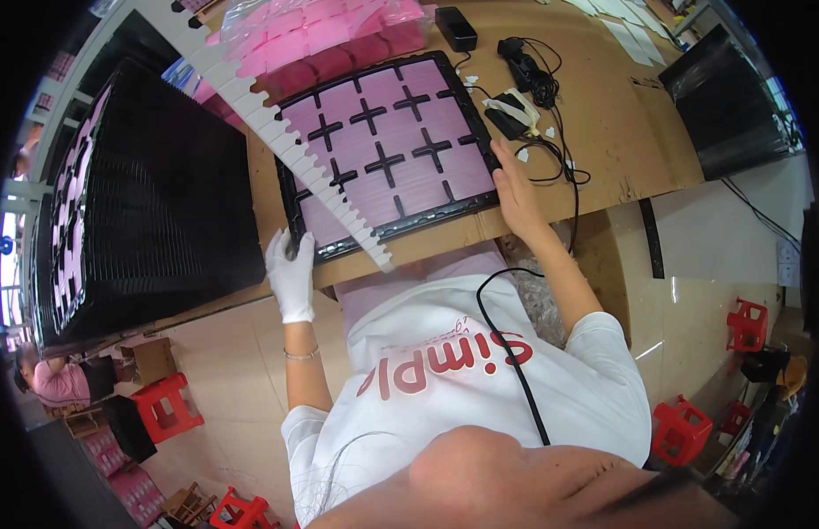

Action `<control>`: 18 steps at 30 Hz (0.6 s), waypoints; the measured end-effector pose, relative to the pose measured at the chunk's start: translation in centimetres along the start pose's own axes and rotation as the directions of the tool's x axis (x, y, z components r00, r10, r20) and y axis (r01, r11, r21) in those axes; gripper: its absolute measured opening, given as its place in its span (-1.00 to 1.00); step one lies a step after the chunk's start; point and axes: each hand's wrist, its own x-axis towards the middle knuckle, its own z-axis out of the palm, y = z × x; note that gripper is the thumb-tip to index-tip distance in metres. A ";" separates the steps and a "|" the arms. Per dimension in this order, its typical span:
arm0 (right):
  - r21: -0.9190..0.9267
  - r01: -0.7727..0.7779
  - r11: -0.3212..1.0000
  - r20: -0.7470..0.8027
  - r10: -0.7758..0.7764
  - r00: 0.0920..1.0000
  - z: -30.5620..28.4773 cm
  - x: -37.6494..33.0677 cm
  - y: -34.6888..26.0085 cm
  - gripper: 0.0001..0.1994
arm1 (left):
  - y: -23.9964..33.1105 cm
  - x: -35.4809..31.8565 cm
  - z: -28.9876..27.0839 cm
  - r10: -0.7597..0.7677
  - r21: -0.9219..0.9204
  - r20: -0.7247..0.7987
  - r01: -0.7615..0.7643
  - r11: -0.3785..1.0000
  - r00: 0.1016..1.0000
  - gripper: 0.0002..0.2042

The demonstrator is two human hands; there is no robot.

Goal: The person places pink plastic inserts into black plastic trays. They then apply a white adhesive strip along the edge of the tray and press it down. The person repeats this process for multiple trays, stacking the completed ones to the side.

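Steadying the black divider tray point(427, 219) on the cardboard-topped table point(612, 167), seemingly — gloved left hand point(291, 275) is spreading thumb from fingers at its near-left corner, right hand point(515, 189) is resting straight-fingered along its right edge; the next move is probably needing even pressure.

A black adapter point(456, 28) sits at the far side of a cardboard-topped table point(621, 167), with tangled cables point(543, 86) and white scraps point(549, 132) near it. Pale strips point(634, 37) lie fanned at the upper right, beyond the cables. Wires point(753, 204) run down toward a wall outlet point(787, 263) at right. Below, red plastic stools point(680, 425) dot a shiny tiled floor point(237, 375) on both sides. At left, a seated person in pink point(62, 383) appears near an open carton point(151, 361); a black box point(127, 428) stands beside one stool, and pink packs point(138, 494) are piled lower down.
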 end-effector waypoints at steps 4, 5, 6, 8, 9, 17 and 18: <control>0.015 -0.056 0.998 0.067 0.055 0.996 1.0 -0.3 1.5 -0.46 | 2.9 0.7 -1.1 -0.204 -0.001 -0.012 0.204 0.979 0.979 -0.53; 0.039 -0.062 0.997 0.079 0.059 0.995 0.9 -0.3 1.8 -0.46 | 4.7 0.4 -1.3 -0.243 -0.177 0.015 0.242 0.954 0.970 -0.58; 0.061 -0.065 0.996 0.094 0.060 0.994 0.9 -0.2 2.1 -0.45 | 6.1 0.4 -1.6 -0.248 -0.311 0.102 0.268 0.912 0.963 -0.57; 0.001 0.011 1.000 0.072 -0.011 0.997 0.8 -0.2 2.7 -0.44 | 8.3 0.3 -2.9 -0.214 -0.554 0.241 0.315 0.771 0.947 -0.56; -0.015 0.078 0.997 0.029 -0.077 0.997 1.0 -0.2 2.6 -0.44 | 9.3 0.2 -3.6 -0.179 -0.569 0.158 0.238 0.787 0.971 -0.54; 0.206 0.237 0.949 -0.233 -0.188 0.954 -3.1 -0.3 -4.4 -0.41 | 14.7 0.5 -21.3 0.398 -0.022 -0.509 -0.474 0.881 0.764 -0.65; 0.229 0.235 0.945 -0.204 -0.190 0.960 -3.1 -0.2 -5.0 -0.42 | 13.6 0.9 -26.2 0.539 0.338 -0.519 -0.420 0.842 0.664 -0.64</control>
